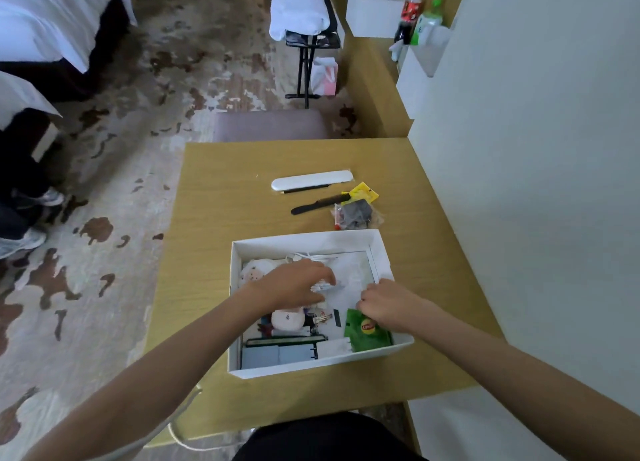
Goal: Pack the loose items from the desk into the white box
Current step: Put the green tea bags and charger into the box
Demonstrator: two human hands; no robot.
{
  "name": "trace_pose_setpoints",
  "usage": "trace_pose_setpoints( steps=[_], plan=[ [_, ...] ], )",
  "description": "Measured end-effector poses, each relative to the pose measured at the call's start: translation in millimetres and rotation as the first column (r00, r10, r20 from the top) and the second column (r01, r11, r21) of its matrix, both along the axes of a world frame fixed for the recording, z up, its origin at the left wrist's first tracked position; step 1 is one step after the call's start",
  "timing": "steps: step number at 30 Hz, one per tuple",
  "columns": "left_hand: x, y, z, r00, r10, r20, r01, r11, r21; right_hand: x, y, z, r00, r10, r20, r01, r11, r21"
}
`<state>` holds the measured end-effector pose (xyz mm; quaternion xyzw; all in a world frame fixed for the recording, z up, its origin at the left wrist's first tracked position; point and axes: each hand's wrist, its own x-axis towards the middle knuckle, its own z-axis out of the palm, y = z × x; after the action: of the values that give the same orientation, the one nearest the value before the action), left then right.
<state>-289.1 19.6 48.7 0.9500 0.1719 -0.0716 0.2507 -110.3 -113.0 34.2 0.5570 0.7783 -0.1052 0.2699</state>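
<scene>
The white box point(304, 241) sits open on the wooden desk point(221, 218). Both hands are inside it. My left hand point(294, 282) holds a small white packet point(325, 285) over the middle of the box, fingers curled round it. My right hand point(384, 303) pinches the top of a green Lipton tea packet point(367, 332) at the box's right side. Inside lie a pink plush point(287, 319), a pale plush toy point(254, 270), a white cable point(304, 256) and a grey notebook point(277, 353). Loose on the desk behind the box: a white case point(311, 180), a black comb point(318, 204), a yellow packet point(363, 192) and a grey bagged item point(356, 214).
The desk stands against a white wall point(519, 148) on the right. A padded stool point(270, 126) is beyond its far edge. Bottles point(414, 10) stand on a shelf further back. A person's shoes point(24, 242) are on the patterned carpet at left.
</scene>
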Motion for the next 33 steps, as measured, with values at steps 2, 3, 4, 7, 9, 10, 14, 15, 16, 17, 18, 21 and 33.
trace_pose_setpoints(
  steps=[2,3,4,7,9,10,14,15,16,17,18,21,33],
  plan=[
    [1.8,5.5,-0.2,0.999,-0.024,0.028,0.024,1.0,0.004,-4.9,-1.0,-3.8,0.999,0.002,0.047,-0.003,1.0,0.022],
    [3.2,7.7,-0.2,0.998,-0.034,0.045,0.034,0.999,-0.002,-7.8,-1.1,-4.6,0.998,-0.007,0.065,0.006,1.0,0.025],
    [4.9,9.9,-0.2,0.997,-0.044,0.063,0.045,0.999,-0.008,-9.8,-0.5,-5.2,0.996,-0.018,0.084,0.016,1.0,0.027],
    [9.8,15.3,-0.8,0.993,-0.076,0.094,0.078,0.997,-0.017,-12.6,1.8,-4.6,0.99,-0.074,0.12,0.069,0.997,0.044],
    [13.5,18.0,-1.2,0.992,-0.079,0.094,0.083,0.996,-0.037,-13.4,0.4,-5.4,0.984,-0.129,0.122,0.122,0.991,0.061],
    [15.4,18.9,-1.0,0.992,-0.079,0.094,0.084,0.995,-0.047,-14.5,-0.7,-6.7,0.98,-0.15,0.128,0.142,0.987,0.069],
    [22.4,22.0,-1.0,0.99,-0.096,0.103,0.103,0.993,-0.064,-21.4,-1.6,-12.4,0.964,-0.229,0.132,0.22,0.972,0.08],
    [24.2,22.1,-1.7,0.99,-0.106,0.094,0.113,0.991,-0.074,-21.9,-1.3,-13.4,0.962,-0.243,0.128,0.235,0.969,0.076],
    [26.3,21.8,-2.8,0.989,-0.12,0.081,0.127,0.987,-0.095,-21.8,-1.4,-14.3,0.958,-0.256,0.126,0.249,0.966,0.071],
    [28.5,20.8,-3.5,0.988,-0.139,0.066,0.146,0.982,-0.122,-21.7,-1.3,-14.2,0.955,-0.271,0.124,0.265,0.962,0.064],
    [30.6,19.3,-4.1,0.986,-0.163,0.046,0.168,0.974,-0.151,-22.1,-1.1,-13.5,0.951,-0.286,0.122,0.281,0.958,0.053],
    [35.8,9.9,-6.9,0.966,-0.254,-0.053,0.239,0.95,-0.199,-24.3,-0.3,-9.4,0.945,-0.302,0.129,0.3,0.953,0.035],
    [50.7,-28.6,-42.6,0.96,-0.172,-0.219,0.156,0.984,-0.089,-11.5,-16.2,3.0,0.973,-0.163,0.165,0.133,0.975,0.176]
  ],
)
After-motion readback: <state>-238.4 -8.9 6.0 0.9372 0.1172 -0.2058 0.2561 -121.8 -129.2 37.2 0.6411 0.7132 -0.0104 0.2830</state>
